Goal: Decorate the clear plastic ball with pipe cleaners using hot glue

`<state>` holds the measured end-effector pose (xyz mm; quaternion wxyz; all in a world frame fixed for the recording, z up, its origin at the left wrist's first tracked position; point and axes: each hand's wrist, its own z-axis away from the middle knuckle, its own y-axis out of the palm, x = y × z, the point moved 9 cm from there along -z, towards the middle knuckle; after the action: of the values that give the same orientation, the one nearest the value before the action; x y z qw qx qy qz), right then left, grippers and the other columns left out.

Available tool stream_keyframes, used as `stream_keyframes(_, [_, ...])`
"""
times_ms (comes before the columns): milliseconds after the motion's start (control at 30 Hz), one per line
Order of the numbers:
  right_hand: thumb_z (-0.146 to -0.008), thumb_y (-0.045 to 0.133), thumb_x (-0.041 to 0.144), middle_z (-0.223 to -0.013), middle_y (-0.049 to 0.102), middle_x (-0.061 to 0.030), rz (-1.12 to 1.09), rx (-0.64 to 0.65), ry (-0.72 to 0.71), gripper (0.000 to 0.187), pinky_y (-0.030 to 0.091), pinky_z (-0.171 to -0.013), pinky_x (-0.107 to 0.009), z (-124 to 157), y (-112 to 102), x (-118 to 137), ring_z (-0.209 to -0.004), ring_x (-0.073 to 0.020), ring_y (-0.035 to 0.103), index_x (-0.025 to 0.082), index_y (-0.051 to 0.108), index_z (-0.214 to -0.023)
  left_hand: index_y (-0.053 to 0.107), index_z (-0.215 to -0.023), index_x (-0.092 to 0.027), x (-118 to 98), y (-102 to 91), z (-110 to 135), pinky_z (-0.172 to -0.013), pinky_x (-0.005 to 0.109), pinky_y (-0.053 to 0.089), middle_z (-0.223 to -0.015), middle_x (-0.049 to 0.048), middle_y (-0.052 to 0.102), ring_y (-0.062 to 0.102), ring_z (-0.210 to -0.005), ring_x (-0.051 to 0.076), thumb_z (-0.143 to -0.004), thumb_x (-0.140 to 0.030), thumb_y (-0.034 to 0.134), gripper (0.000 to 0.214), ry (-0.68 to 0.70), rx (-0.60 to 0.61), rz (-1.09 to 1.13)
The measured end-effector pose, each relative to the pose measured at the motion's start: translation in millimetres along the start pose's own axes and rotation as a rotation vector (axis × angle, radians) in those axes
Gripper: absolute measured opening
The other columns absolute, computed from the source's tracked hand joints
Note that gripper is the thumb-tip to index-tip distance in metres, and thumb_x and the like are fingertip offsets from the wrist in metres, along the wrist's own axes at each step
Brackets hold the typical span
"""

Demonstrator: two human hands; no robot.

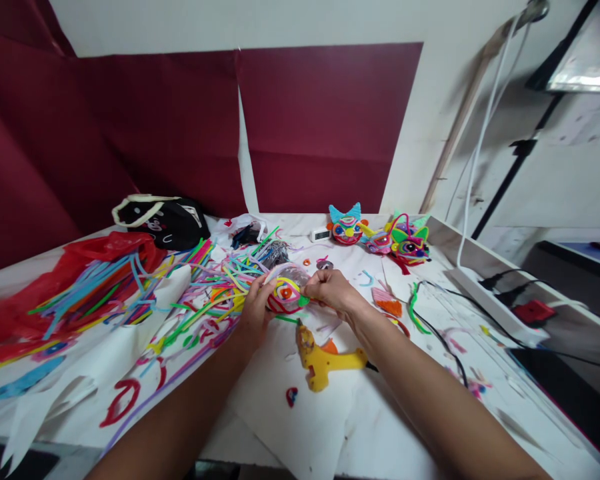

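My left hand (254,308) and my right hand (333,291) meet above the white table (390,427), both closed on a small pipe-cleaner mask (285,295) made of red, yellow and pink coils with a green tip. The left fingers wrap its left side; the right fingers pinch its right edge. Just below the hands lies a yellow glue gun (325,361) on white paper. A tiny red and blue piece (291,396) rests near the front.
Loose coloured pipe cleaners (130,287) spill from a red bag (25,300) at left. A black bag (165,221) sits at the back. Finished colourful masks (380,237) stand at the back right. A white power strip (495,307) and cables run along the right edge.
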<state>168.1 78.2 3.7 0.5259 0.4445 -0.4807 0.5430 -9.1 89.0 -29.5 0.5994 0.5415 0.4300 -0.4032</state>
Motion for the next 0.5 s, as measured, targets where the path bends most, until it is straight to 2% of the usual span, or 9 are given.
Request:
stream_keyframes(100, [-0.061,0.076,0.015,-0.04,0.049,0.0086,-0.011,0.001,-0.005,0.023,0.026,-0.042,-0.02,1,-1,2,-0.039,-0.006,0.036,0.019,0.054,-0.054,0.062,-0.117,-0.024,1,3.3,2,-0.06,0.026,0.056,-0.11,0.0061,0.068,0.067,-0.088,0.021,-0.071,-0.037,0.078,0.05,-0.037,0.014,0.046])
stream_keyframes(500, [-0.059,0.078,0.015,-0.042,0.05,0.0085,-0.029,0.029,-0.006,0.024,0.028,-0.042,-0.02,3,0,5,-0.041,-0.0063,0.039,0.019,0.055,-0.056,0.061,-0.12,-0.021,-3,10.8,7,-0.064,0.029,0.058,-0.107,0.0053,0.07,0.069,-0.089,0.022,-0.071,-0.035,0.075,0.053,-0.037,0.061,0.107])
